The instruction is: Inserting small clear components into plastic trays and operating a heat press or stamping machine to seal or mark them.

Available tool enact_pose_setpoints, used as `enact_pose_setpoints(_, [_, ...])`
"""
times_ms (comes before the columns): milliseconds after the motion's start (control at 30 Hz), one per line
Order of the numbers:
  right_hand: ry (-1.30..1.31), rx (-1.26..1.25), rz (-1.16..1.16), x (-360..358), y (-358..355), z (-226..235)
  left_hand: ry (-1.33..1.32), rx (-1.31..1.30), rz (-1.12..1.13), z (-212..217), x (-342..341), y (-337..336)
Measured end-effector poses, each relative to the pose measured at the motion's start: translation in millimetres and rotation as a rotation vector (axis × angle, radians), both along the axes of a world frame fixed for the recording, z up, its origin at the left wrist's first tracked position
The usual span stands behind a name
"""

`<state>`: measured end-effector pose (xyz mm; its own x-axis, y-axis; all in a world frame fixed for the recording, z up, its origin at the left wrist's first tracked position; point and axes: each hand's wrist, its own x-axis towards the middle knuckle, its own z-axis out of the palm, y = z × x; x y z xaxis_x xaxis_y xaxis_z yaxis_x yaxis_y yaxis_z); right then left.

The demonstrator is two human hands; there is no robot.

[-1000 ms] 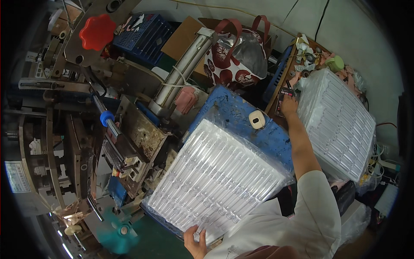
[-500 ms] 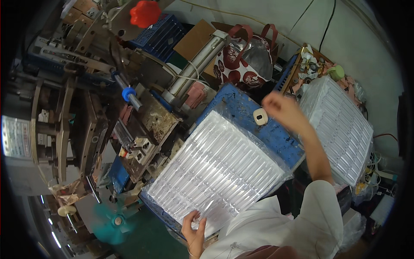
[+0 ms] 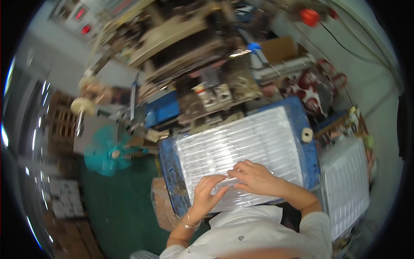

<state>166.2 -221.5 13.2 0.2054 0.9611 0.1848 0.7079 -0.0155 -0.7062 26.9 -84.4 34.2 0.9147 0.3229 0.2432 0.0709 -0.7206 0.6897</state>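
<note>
A wide block of clear, ribbed plastic pieces in rows (image 3: 263, 142), partly wrapped in film, lies on a worn blue table (image 3: 171, 172) in front of me. My left hand (image 3: 208, 192), with a bracelet at its wrist, hovers above its near part. There the thumb and fingers curl as in a pinch. My right hand (image 3: 254, 178) meets it fingertip to fingertip, also pinching. Whatever lies between the fingertips is too small and blurred to name. A small cream rounded object with a dark spot (image 3: 307, 135) sits on the table's right side.
Another wrapped block of clear ribbed plastic (image 3: 345, 185) stands at the right. Beyond the table is a metal machine (image 3: 181, 39) with a fixture (image 3: 214, 96). A teal fan (image 3: 113, 152) stands left, and a red-and-white patterned bag (image 3: 307, 88) lies at the back right.
My view has swung left, so the scene is turned. My right hand has come from beside the cream object to my left hand over the plastic block.
</note>
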Motion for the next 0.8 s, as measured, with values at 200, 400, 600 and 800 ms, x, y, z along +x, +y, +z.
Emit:
enact_pose_setpoints(200, [0.273,-0.087,-0.178,39.3,-7.8,14.8,-0.105,0.018,0.089,9.6,37.1,23.3])
enact_pose_setpoints(400, [0.781,0.271,-0.629,98.3,-20.7,24.2,-0.293,0.512,0.277,35.3,127.8,54.8])
enact_pose_setpoints(600, [0.747,0.367,-0.750,127.2,17.4,39.1,-0.218,0.707,0.337,31.4,185.3,87.0])
enact_pose_setpoints(800, [0.699,0.402,-0.717,138.3,84.3,44.2,-0.553,0.682,0.199,47.1,130.7,57.1])
